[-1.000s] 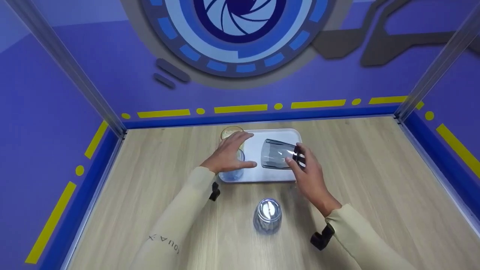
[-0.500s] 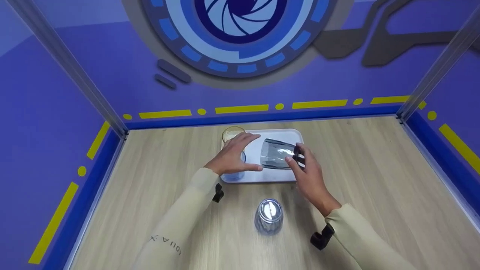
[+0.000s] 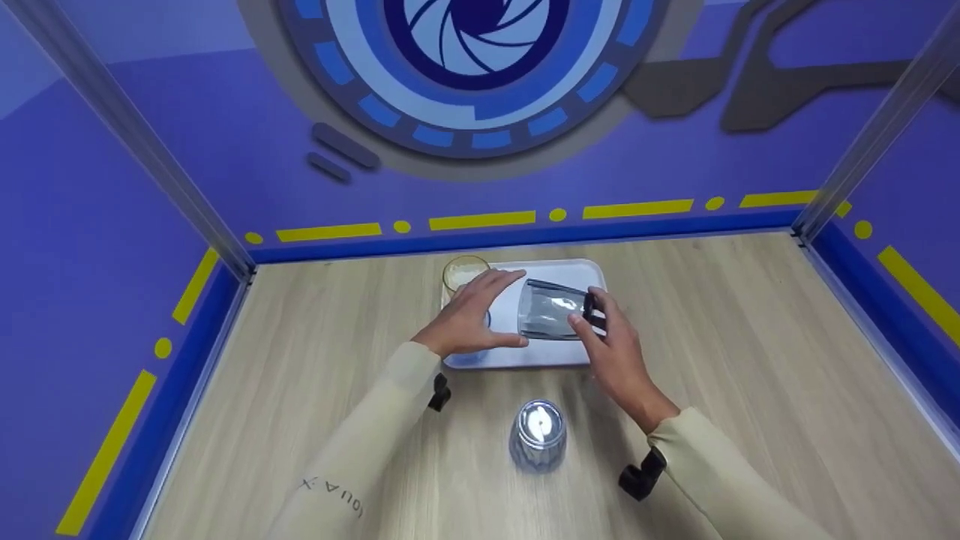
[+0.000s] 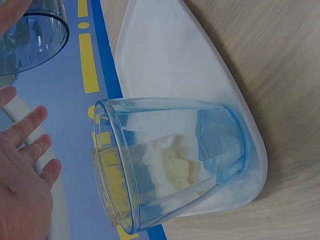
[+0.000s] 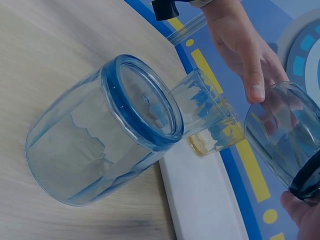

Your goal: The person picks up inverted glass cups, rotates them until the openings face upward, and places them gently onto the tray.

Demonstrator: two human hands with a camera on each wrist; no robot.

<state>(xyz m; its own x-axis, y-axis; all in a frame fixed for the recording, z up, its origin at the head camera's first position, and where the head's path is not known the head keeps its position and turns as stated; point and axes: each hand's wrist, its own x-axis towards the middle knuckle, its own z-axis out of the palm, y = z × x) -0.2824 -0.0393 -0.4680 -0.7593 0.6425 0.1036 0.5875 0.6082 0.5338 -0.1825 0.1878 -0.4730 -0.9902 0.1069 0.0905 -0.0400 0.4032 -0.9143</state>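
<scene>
- Stretching across the whole scene, the wooden table [image 3: 750, 360] carries a white tray [image 3: 559, 270] toward its far edge.
- Right hand [image 3: 611, 352] grips a grey glass [image 3: 551, 309], tipped on its side above the tray, fingers curled round its base.
- Left hand [image 3: 469, 319] hovers with fingers spread and straight, its thumb at the grey glass's rim, holding nothing.
- Upside-down blue glass [image 3: 537, 433] sits on the table, near the tray.
- Pale blue glass [image 4: 170, 160] stands upright on the tray's left side, a yellow glass [image 3: 463, 271] just behind.

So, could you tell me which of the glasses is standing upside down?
The blue glass alone on the table, nearest the person; the others stand on or are held over the tray.
</scene>
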